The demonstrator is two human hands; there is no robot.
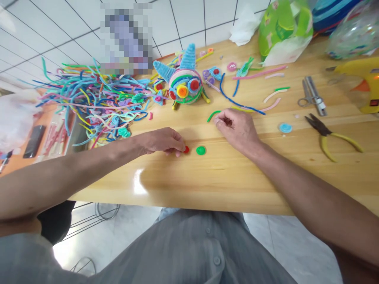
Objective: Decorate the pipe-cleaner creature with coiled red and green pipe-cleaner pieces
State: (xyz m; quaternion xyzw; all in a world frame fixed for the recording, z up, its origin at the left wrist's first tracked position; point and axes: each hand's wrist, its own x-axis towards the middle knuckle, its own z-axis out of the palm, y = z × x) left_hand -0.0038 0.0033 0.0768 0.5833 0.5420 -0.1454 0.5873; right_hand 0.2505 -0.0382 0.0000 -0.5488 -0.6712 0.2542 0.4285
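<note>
My left hand [166, 141] is closed, with its fingertips on a small red pipe-cleaner coil [186, 150] at the tabletop. Just right of it lies a round green coil [201, 150], untouched. My right hand [238, 127] is pinched, and a short curved green pipe cleaner [213, 115] sticks out from its fingertips. Beyond both hands stands a striped pipe-cleaner figure [186, 86] with two blue horns and red and yellow round parts. A long dark blue pipe cleaner [237, 99] and a yellow one lie behind my right hand.
A tangled heap of pipe cleaners [103, 102] fills the back left. On the right lie yellow-handled pliers [328, 136], scissors [306, 94], a light blue disc [285, 127] and a yellow glue gun [361, 81]. A green bag [284, 29] stands against the tiled wall.
</note>
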